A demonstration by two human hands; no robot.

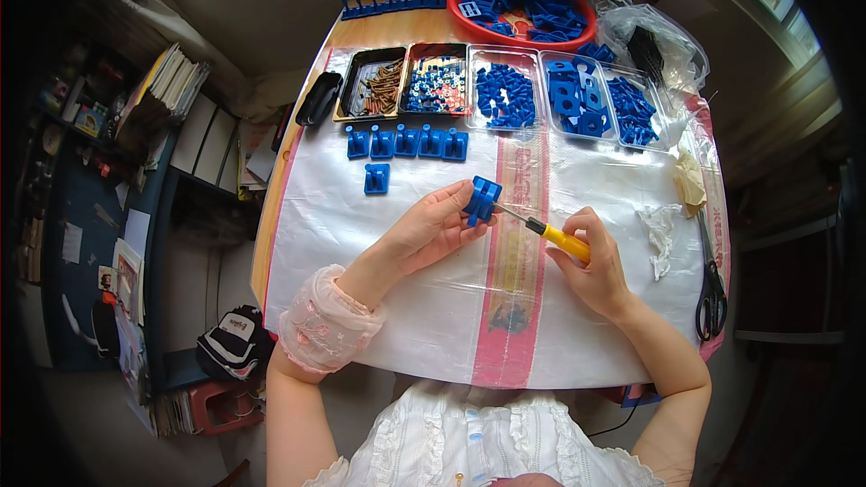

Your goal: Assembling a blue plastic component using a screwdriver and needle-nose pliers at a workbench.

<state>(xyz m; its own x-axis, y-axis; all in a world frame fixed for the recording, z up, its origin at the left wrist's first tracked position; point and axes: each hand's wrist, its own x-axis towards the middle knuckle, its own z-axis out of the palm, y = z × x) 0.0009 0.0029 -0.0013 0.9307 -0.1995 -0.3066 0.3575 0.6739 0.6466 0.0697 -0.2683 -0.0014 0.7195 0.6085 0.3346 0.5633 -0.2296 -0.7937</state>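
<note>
Near the middle of the table my left hand (439,227) is closed on a blue plastic bracket (483,199), held up off the sheet. In my right hand (591,261) is a screwdriver (561,238) with a yellow and black handle, its fingers wrapped round the grip. The shaft points left, and its tip meets the right side of the bracket; any screw there is too small to make out. Beyond my left hand a similar blue piece (376,179) lies alone, with a row of several blue pieces (407,142) behind it.
Along the back stand trays of brass-coloured screws (377,87), small nuts (437,84), blue parts (505,95), blue plates (577,97) and more blue parts (634,111). A red basin (458,22) holds blue pieces. Black scissors (712,300) and crumpled paper (661,234) lie right.
</note>
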